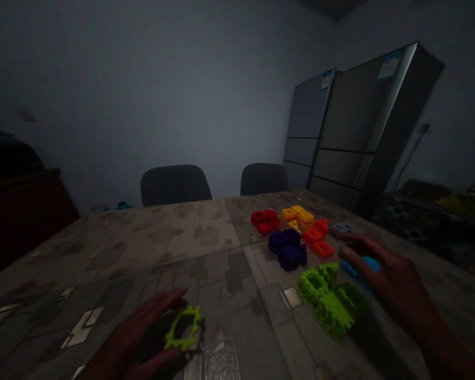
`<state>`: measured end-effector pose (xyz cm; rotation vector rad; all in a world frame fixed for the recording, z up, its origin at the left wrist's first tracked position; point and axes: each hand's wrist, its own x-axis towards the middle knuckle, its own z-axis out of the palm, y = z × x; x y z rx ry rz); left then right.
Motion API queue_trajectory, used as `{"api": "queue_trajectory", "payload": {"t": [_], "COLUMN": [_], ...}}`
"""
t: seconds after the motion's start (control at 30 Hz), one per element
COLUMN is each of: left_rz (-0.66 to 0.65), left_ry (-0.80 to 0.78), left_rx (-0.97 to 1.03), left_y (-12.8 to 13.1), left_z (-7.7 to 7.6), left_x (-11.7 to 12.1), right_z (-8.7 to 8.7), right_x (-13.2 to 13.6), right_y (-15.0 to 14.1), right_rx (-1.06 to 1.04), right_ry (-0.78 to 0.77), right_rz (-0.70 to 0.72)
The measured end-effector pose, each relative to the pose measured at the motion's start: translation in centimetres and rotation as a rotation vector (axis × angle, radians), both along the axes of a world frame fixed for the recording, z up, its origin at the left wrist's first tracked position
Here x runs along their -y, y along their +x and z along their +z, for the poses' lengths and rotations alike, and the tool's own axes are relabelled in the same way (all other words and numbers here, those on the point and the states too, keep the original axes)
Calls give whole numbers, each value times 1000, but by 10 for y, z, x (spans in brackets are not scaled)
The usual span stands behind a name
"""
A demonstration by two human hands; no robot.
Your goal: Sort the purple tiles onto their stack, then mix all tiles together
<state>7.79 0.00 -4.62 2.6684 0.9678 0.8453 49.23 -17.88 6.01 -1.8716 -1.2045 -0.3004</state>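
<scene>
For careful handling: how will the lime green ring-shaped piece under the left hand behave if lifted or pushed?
The lime green ring-shaped piece looks stiff and light, probably plastic, with a thin knobbly frame. It seems to lie flat, so it will likely slide, not roll. Its bumpy edge should give the left hand good grip.

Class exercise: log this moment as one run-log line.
left hand at lime-green ring block | right hand over blue blocks
</scene>
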Motion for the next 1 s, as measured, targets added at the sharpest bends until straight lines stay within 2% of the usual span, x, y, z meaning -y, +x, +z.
{"api": "queue_trajectory", "payload": {"t": [0.1,0.17,0.27,0.4,0.47,0.57,0.67,0.83,0.93,1.0], "left_rz": [-185,-294,-454,-589,-620,-661,-675,-758,-707,-607], "left_ry": [24,65,94,19,-42,-105,-89,-62,-32,0], "left_rx": [-40,-67,-75,-71,-74,-37,0,-59,-22,4], "left_y": [39,63,91,114,122,133,141,148,145,138], "left_z": [21,29,37,42,40,33,20,-4,-8,-5], "left_x": [16,24,33,41,45,51,53,46,47,49], "right_z": [-22,-36,-52,-67,-74,-85,-94,-104,-105,-102], "right_x": [17,23,27,29,30,31,32,34,40,47], "right_y": [-32,-55,-80,-89,-90,-94,-97,-97,-94,-86], "right_rx": [-14,2,78,234,267,205,167,148,154,204], "right_ry": [-8,-27,-45,-35,-74,-126,-120,-150,-128,-90], "right_rz": [126,248,418,537,554,552,538,522,497,422]}}
